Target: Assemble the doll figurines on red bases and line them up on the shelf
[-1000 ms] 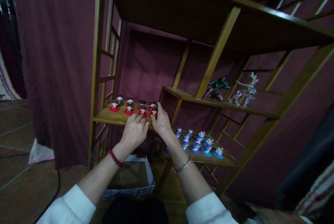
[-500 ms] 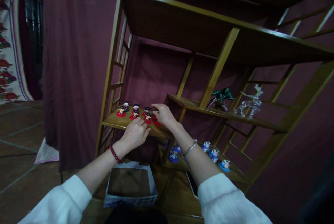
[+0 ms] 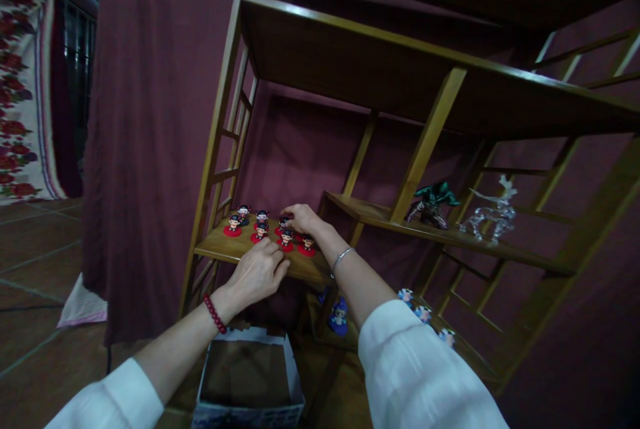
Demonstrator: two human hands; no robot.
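Note:
Small red-based figurines with black hair (image 3: 233,225) stand in two rows on a wooden shelf (image 3: 220,247). My right hand (image 3: 304,220) reaches over the right end of the rows, its fingers closed at the head of a back-row figurine (image 3: 283,223) that they partly cover. Just in front of that hand stands a front-row figurine (image 3: 307,245). At the shelf's front edge is my left hand (image 3: 257,270), fingers curled, close to two front figurines (image 3: 286,238). Whatever its fingertips hold or touch is hidden.
An open box (image 3: 295,375) sits below the shelf. To the right, a dark green and purple ornament (image 3: 433,205) and a clear deer figure (image 3: 493,212) share a higher shelf. Blue and white figurines (image 3: 423,313) and a purple-haired one (image 3: 339,317) stand lower down.
My right hand has shifted left along the back row, uncovering the front figurine at the right end. My left hand stays near the shelf edge. The view has shifted slightly.

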